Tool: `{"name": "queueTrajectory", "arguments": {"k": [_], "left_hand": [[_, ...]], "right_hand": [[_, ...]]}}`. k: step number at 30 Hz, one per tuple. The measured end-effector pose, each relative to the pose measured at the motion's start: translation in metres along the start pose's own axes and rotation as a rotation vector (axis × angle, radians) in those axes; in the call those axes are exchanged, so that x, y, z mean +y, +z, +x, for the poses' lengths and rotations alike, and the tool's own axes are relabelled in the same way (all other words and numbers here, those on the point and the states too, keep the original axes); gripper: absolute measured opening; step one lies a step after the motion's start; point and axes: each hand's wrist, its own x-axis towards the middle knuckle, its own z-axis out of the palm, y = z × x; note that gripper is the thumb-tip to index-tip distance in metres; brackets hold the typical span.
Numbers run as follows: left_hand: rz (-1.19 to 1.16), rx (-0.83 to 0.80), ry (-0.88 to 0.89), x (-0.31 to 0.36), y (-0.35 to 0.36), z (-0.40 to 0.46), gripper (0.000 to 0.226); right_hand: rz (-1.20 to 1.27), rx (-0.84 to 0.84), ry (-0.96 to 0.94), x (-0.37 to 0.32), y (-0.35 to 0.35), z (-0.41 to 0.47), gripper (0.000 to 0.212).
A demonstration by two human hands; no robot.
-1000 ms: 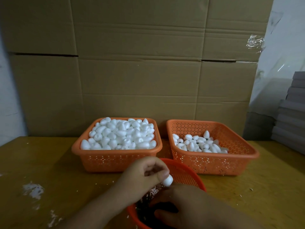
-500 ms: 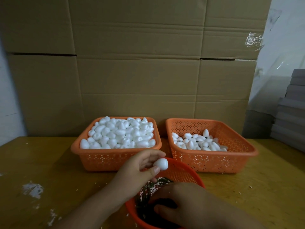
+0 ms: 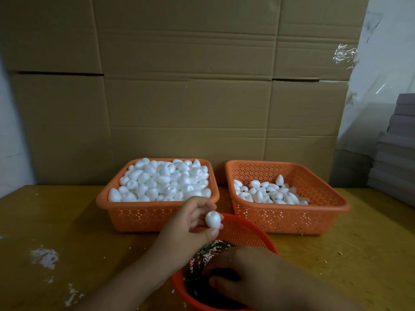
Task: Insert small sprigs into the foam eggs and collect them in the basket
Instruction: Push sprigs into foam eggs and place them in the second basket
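Observation:
My left hand (image 3: 186,230) pinches a white foam egg (image 3: 213,219) between thumb and fingertips, just above the far rim of a round orange bowl (image 3: 247,232). Dark sprigs flecked with white (image 3: 206,254) fill that bowl. My right hand (image 3: 244,277) reaches down into the bowl with fingers curled among the sprigs; what it holds is hidden. Behind stand two square orange baskets: the left basket (image 3: 139,212) is heaped with plain foam eggs (image 3: 166,180), the right basket (image 3: 292,218) holds a smaller pile of eggs (image 3: 267,193).
A wall of cardboard boxes (image 3: 186,97) closes off the back of the yellow wooden table (image 3: 56,221). Grey flat stacks (image 3: 397,149) rise at the right edge. White foam crumbs (image 3: 45,258) dot the tabletop at the left.
My left hand has lifted the foam egg up out of the bowl's mouth and turned it in the fingertips. My right hand stays in the bowl.

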Motion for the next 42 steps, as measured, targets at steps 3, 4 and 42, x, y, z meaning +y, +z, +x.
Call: {"name": "queueTrajectory", "arguments": {"k": [3,4,42], "left_hand": [[0.05,0.014,0.029,0.0,0.0,-0.001,0.043],[0.065,0.008,0.035,0.0,0.0,-0.001,0.039],[0.121,0.022,0.009,0.008,0.005,-0.005,0.034]], "right_hand": [[-0.005,0.0,0.003,0.0,0.0,-0.001,0.038],[-0.006,0.0,0.003,0.0,0.0,-0.001,0.038],[-0.017,0.019,0.0,0.0,0.0,-0.001,0.035]]}}
